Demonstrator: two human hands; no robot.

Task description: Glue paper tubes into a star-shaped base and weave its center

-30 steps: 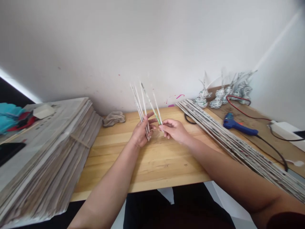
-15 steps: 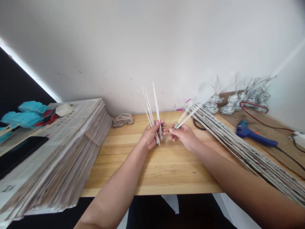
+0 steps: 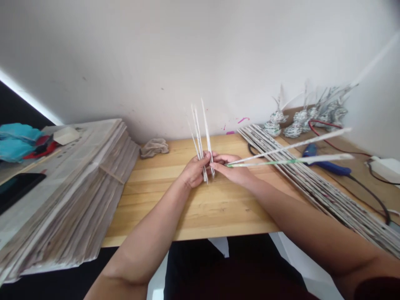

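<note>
Over the middle of the wooden table, my left hand [image 3: 195, 170] is closed around several thin rolled paper sticks [image 3: 200, 137], which stand nearly upright and fan apart at the top. My right hand [image 3: 233, 168] meets it from the right, its thumb and fingers at the nearest upright stick. Two longer rolled paper sticks [image 3: 293, 146], one with a green patch, run from my right hand out to the right, over a bundle of rolled paper sticks [image 3: 290, 179] lying on the table. Exactly how the right fingers grip is partly hidden.
A tall stack of newspaper [image 3: 93, 196] fills the left, carrying a phone [image 3: 21, 189] and blue packets [image 3: 18, 141]. Behind sits a crumpled cloth [image 3: 154, 148]. To the right are a blue glue gun [image 3: 331, 166] with its cord, woven paper pieces [image 3: 300, 121] and a white power block [image 3: 386, 168].
My right hand has moved left and now touches the left hand's sticks. Its two paper sticks have swung from pointing up and away to lying out to the right. The view has shifted slightly.
</note>
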